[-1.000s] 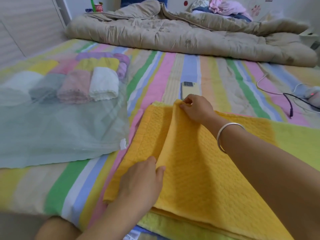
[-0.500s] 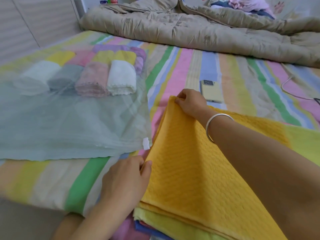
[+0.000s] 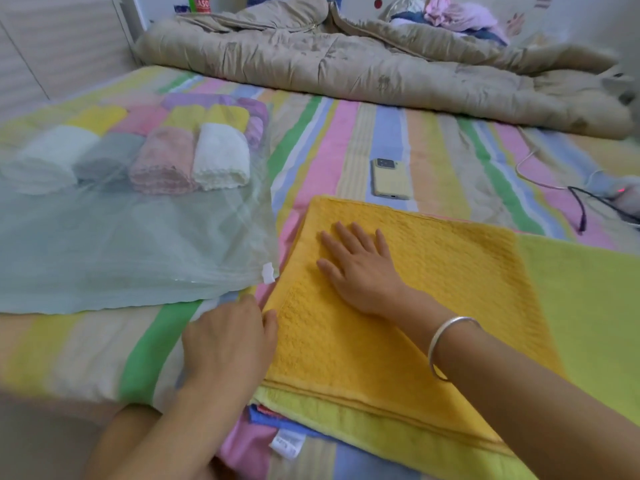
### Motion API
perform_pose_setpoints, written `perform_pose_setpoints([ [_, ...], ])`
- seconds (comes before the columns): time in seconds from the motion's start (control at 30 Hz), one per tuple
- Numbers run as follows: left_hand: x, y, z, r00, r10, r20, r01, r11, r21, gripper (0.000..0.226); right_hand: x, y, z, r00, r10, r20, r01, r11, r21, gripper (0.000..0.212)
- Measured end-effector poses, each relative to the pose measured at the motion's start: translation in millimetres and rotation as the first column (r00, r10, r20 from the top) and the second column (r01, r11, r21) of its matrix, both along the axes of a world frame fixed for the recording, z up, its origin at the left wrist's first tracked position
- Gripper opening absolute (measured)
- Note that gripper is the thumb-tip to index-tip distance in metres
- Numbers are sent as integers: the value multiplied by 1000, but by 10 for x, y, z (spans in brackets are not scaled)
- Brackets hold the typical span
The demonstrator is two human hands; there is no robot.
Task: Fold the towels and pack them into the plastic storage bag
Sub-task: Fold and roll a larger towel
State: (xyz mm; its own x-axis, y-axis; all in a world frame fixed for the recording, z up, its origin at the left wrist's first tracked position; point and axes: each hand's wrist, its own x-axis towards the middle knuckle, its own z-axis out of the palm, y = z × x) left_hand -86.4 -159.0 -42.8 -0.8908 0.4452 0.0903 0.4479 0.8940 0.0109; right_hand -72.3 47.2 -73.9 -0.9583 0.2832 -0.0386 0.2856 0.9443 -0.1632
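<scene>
Yellow towel (image 3: 433,289): right hand (image 3: 360,268) flat atop; left hand (image 3: 228,344) grip unclear; phone (image 3: 390,178) beyond, bag (image 3: 121,251) beside.

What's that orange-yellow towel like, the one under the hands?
The orange-yellow towel looks like thick cotton with a bumpy waffle weave. It lies folded flat on a lime-green towel, just right of the plastic bag. The right hand presses flat on it with fingers spread; the left hand touches its left edge.
</scene>
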Motion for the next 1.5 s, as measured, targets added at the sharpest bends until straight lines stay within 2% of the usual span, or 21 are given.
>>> perform_pose_setpoints([
  [0.03,55,6,28,998,16,-64,-20,998,-55,31,188,15,28,1000,-8,16,8,1000,-22,61],
  [0.1,185,48,69,990,-4,-143,-3,999,-46,31,599,114,109,998,-51,32,51,998,-22,66],
  [0.17,331,155,-20,970,-137,-203,152,986,62,33,1042,274,154,991,-133,27,132,991,40,89],
  [0.2,411,249,-77,946,-229,-228,262,956,129,34,1262,356,154,982,-186,39,184,981,68,103],
  [0.27,597,497,-127,879,-397,-265,458,858,233,43,1658,488,115,955,-284,82,278,957,84,117],
  [0.37,848,826,-230,793,-594,-133,607,754,249,63,2076,555,26,927,-356,119,350,934,70,121],
  [0.5,984,917,-439,758,-643,113,646,763,15,86,2393,456,-5,925,-368,90,365,930,53,116],
  [0.67,981,827,-461,747,-649,147,658,753,-20,98,2690,314,-56,953,-294,78,289,955,70,97],
  [0.73,1009,836,-408,758,-630,171,643,765,-31,95,2710,375,-25,960,-268,83,270,963,-17,104],
  [0.77,1044,859,-359,760,-621,193,637,770,-30,91,2698,437,7,958,-282,49,286,950,-126,104],
  [0.83,1158,948,-247,747,-635,199,635,769,72,74,2626,598,92,917,-388,-92,324,860,-394,77],
  [0.9,1358,1091,-142,696,-716,53,675,677,292,49,2475,787,188,828,-527,-191,349,752,-560,43],
  [0.93,1479,1190,-85,675,-738,-28,694,621,365,36,2374,884,235,789,-584,-191,353,685,-638,35],
  [1.0,1704,1425,84,681,-732,1,675,629,385,12,2153,1053,341,748,-657,-89,360,516,-777,32],
  [1.03,1788,1558,163,706,-703,81,640,683,352,16,2038,1135,387,740,-672,-32,369,445,-816,31],
  [1.1,1876,1816,265,745,-615,257,598,787,150,36,1802,1305,442,709,-704,41,375,327,-867,28],
  [1.17,1892,1997,266,755,-544,366,576,817,26,55,1577,1479,452,651,-752,102,356,183,-916,28],
  [1.23,1884,2085,210,754,-500,426,566,824,-33,63,1423,1624,427,609,-778,155,344,84,-935,25],
  [1.33,1853,2144,169,741,-474,475,554,831,-35,65,1307,1769,430,572,-802,172,342,43,-939,18],
  [1.43,1854,2155,221,724,-483,492,578,815,-50,55,1295,1820,470,589,-797,138,368,112,-923,29],
  [1.5,1815,2119,266,691,-515,508,603,797,-13,34,1308,1854,470,604,-790,104,380,170,-909,35],
])
